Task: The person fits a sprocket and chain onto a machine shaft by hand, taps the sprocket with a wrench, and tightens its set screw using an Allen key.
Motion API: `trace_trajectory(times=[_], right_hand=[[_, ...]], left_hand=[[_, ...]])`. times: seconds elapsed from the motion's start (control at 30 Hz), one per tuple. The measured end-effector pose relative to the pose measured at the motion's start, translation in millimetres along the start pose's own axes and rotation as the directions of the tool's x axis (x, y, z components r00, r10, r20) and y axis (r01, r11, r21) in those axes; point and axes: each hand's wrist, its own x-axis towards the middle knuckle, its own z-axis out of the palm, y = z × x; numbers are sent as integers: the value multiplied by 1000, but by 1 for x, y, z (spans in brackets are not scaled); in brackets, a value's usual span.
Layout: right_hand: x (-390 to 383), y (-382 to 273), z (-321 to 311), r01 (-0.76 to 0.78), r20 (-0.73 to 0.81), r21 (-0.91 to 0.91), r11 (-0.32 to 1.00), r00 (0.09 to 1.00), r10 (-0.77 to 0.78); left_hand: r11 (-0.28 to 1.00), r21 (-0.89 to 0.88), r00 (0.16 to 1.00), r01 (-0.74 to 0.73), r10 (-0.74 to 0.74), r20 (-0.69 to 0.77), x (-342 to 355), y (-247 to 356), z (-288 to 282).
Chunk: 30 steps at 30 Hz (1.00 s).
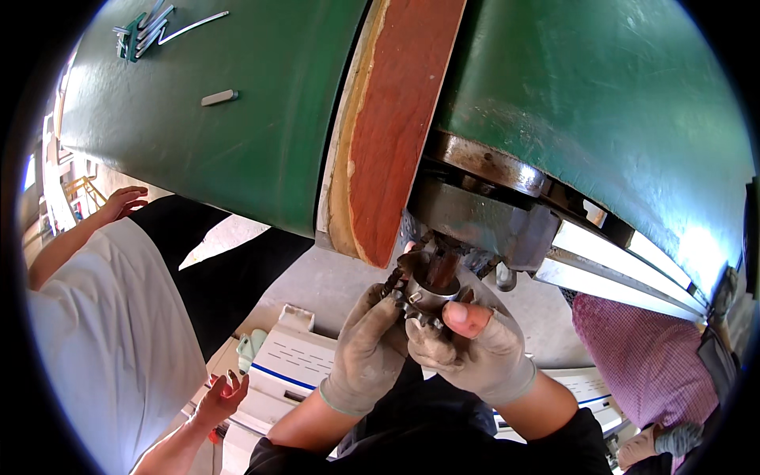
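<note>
Both my hands wear pale, soiled gloves, and the right thumb tip is bare. Between them is a metal sprocket [430,299] with a round hub, around the end of a dark, greasy shaft [442,269]. My left hand [366,348] closes on the sprocket's left edge, beside a dark roller chain [393,279]. On the other side my right hand [483,348] grips the sprocket, thumb against the hub and fingers beneath the teeth. The shaft comes out below a greasy metal block [475,222]. How far the sprocket sits on the shaft is hidden.
Large green surfaces [222,134] flank a red-brown strip [396,119]. Hex keys [146,32] and a small pale bar [219,98] lie on the left one. A person in a white shirt [111,348] stands left; another's checked garment [633,356] is right. White equipment [297,356] stands below.
</note>
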Motion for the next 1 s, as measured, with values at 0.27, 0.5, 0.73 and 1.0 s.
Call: trace_trajectory(times=[0.27, 0.5, 0.73, 1.0], right_hand=[[3, -6, -1, -37, 14, -23, 999, 999, 37], [2, -16, 13, -34, -17, -226, 974, 999, 31], [4, -4, -3, -53, 1, 168, 984, 999, 54], [-3, 7, 14, 110, -45, -82, 990, 992, -114]], left_hand=[[1000, 17, 1000, -13, 13, 0, -4, -3, -7], [999, -17, 999, -43, 43, -22, -7, -5, -3], [985, 155, 989, -76, 95, -116, -6, -19, -2], [997, -76, 1000, -6, 7, 13, -6, -13, -21]])
